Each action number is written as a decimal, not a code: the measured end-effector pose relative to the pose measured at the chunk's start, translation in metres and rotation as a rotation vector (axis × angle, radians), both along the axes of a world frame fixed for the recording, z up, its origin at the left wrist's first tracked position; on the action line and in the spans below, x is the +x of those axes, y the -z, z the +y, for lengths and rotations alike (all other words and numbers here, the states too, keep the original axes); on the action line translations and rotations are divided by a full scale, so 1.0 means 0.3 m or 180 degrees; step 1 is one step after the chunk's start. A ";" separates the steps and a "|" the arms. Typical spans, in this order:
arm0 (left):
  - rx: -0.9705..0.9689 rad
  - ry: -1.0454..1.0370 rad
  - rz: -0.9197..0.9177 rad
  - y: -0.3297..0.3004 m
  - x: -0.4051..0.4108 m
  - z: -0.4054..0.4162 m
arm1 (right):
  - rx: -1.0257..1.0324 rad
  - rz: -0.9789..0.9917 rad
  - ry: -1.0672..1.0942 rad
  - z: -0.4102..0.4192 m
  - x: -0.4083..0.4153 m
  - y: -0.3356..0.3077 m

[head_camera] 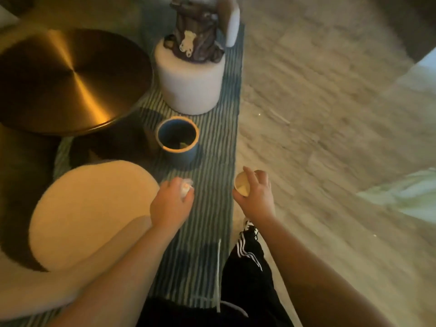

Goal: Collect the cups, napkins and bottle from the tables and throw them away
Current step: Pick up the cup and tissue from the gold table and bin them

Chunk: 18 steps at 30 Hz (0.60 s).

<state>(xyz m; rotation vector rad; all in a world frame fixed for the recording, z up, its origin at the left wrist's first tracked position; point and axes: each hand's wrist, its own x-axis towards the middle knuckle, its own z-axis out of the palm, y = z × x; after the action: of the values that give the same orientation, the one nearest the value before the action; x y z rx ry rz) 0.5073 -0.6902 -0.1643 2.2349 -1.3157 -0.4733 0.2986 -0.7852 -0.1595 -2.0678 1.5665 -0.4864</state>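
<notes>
My right hand (258,195) grips a small pale paper cup (241,185) from the side, its open mouth facing up and left. My left hand (171,202) is closed around a crumpled white napkin (186,186) that pokes out past the fingers. Both hands hover over the striped rug, a little short of a blue bin with an orange rim (178,135) standing on the floor ahead. Something small and pale lies in the bottom of the bin. The picture is blurred by motion.
A round brass table (68,79) stands at the left, a round cream stool (89,208) below it, and a white cylindrical stool (190,81) bearing a brown sculpture behind the bin. The blue striped rug (212,142) borders wooden floor on the right. My dark trouser leg shows below.
</notes>
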 end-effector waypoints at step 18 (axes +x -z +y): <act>0.0369 -0.2369 0.0473 0.251 0.104 -1.050 | 0.0280 0.0525 -0.2150 -1.411 0.331 0.201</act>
<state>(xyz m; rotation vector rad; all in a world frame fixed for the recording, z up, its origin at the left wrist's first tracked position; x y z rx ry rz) 0.5383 -1.0053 -0.2395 2.5107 -0.3269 -0.4207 0.3981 -1.2085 -0.2199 -2.4326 0.8496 0.0018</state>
